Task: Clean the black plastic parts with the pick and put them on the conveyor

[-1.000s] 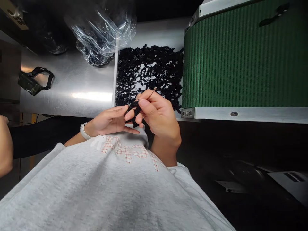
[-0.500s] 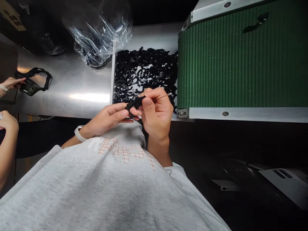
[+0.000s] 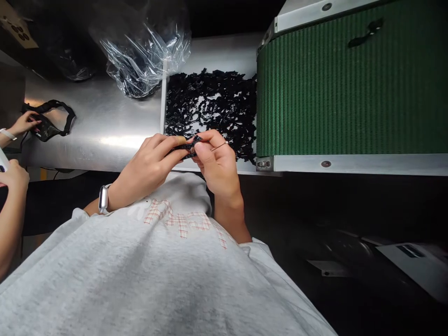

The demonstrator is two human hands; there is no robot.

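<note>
Part, black plastic (image 3: 188,148): our left hand (image 3: 147,170) is pinching it firmly, our right hand (image 3: 219,170) is pinching a thin pin (image 3: 220,146); by slackening pressure, we are risking a drop onto the black heap (image 3: 210,112).

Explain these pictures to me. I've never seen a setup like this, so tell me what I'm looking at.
All three pictures come from one camera worn on a person's head, looking down past their grey sweatshirt at their bare hands. The left hand, with a watch on its wrist, and the right hand pinch a small black piece. The right also holds a thin metal pin. Ahead lies a heap of similar black pieces on a steel table, near a clear plastic bag and a green ribbed conveyor belt. Another person's hand shows at far left.
</note>
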